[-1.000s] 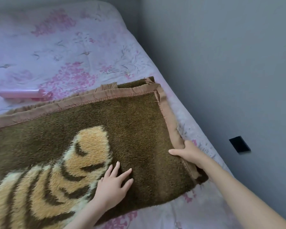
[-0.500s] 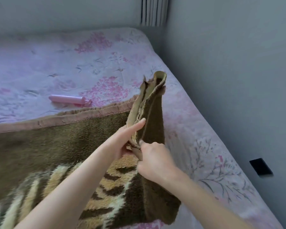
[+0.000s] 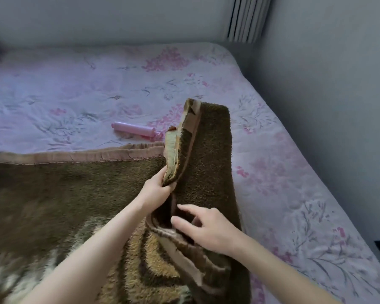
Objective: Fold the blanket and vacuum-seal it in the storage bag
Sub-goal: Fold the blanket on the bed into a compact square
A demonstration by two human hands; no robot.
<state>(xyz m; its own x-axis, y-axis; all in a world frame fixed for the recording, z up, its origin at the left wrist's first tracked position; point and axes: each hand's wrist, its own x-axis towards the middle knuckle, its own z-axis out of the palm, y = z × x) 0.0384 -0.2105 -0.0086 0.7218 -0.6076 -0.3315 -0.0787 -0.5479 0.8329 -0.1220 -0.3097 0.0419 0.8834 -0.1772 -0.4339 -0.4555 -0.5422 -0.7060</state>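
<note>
Two hands: left hand (image 3: 155, 189) grasps fuzzy brown blanket (image 3: 208, 163)'s raised edge; right hand (image 3: 208, 229) released, fingers spread.

Left hand (image 3: 157, 190) grips blanket (image 3: 64, 194) edge, right side lifted upright. Right hand (image 3: 208, 229) open, fingers in the fold. Pink tube (image 3: 134, 129) on bed (image 3: 294, 194) behind.

No text, label, brand, number or sign can be read anywhere in the head view.
</note>
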